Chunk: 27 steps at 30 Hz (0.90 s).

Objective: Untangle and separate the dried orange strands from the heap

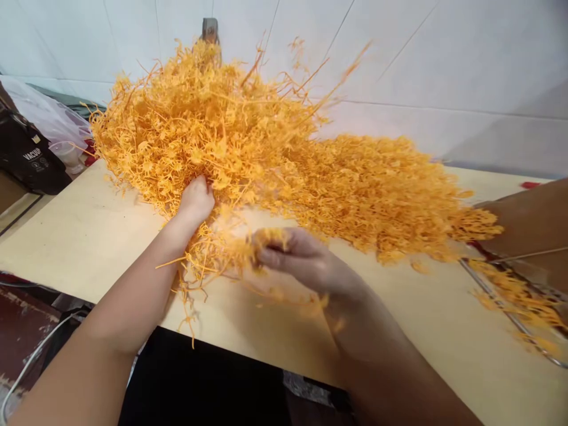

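A big heap of orange flower-shaped pieces with thin stems, plastic-looking, covers the back of the table. My left hand reaches into the front of this heap, its fingers curled round some of the stems and partly hidden among them. Just right of it, over the table's front half, my right hand pinches a small clump of orange pieces between thumb and fingers. That clump is smeared by motion. Loose orange strands hang below my left hand over the tabletop.
A lower orange pile stretches right across the pale table. Beside it are a brown cardboard box and a metal rod with orange pieces. At left lie a black bag and clear plastic; a tiled wall stands behind.
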Motion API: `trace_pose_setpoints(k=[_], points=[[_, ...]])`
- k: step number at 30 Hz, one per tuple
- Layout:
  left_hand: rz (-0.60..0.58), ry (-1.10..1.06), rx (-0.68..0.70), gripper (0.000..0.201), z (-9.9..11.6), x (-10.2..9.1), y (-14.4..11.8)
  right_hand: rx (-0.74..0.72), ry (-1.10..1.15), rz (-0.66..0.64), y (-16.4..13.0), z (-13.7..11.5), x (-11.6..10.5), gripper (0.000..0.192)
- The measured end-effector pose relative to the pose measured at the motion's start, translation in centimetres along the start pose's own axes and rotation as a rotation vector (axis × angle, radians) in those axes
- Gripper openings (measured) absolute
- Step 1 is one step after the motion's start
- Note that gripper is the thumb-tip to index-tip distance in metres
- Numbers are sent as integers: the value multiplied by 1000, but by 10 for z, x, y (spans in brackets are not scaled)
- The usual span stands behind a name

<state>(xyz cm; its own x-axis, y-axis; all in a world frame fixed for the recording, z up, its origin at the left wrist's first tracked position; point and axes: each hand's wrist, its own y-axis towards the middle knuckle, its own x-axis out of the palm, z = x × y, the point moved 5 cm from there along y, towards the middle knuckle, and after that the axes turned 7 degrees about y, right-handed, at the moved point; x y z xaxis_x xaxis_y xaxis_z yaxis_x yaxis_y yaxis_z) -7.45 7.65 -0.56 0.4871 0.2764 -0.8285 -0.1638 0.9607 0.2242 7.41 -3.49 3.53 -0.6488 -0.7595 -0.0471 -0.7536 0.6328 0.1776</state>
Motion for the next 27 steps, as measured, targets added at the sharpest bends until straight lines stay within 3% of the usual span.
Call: trace_pose_setpoints(k=[2,3,4,5,8,10,16,20,24,27], points=[[-13,69,-11,31,-1,0,2,15,-58,-228,-4,-5,16,29],[-14,88,-8,30,-2,0,3,23,-65,-262,-5,-3,18,29],[-9,90,-2,29,-2,0,4,23,-53,-213,-5,0,14,28],[5,72,6,28,-3,0,5,25,-25,-92,-3,5,5,28],[77,-51,25,23,-5,-5,6,-44,113,426,-4,21,-36,31],[122,-125,41,20,-3,-9,3,-81,179,589,-5,26,-52,33],[141,-195,221,18,24,-36,-32,-72,142,552,1,26,-53,33],[135,-410,286,21,39,-56,-49,-76,127,616,0,31,-55,33],[-98,-651,232,20,46,-44,-51,-72,163,549,3,34,-46,36],[-266,-691,275,22,53,-30,-57,-65,159,539,5,33,-40,41]])
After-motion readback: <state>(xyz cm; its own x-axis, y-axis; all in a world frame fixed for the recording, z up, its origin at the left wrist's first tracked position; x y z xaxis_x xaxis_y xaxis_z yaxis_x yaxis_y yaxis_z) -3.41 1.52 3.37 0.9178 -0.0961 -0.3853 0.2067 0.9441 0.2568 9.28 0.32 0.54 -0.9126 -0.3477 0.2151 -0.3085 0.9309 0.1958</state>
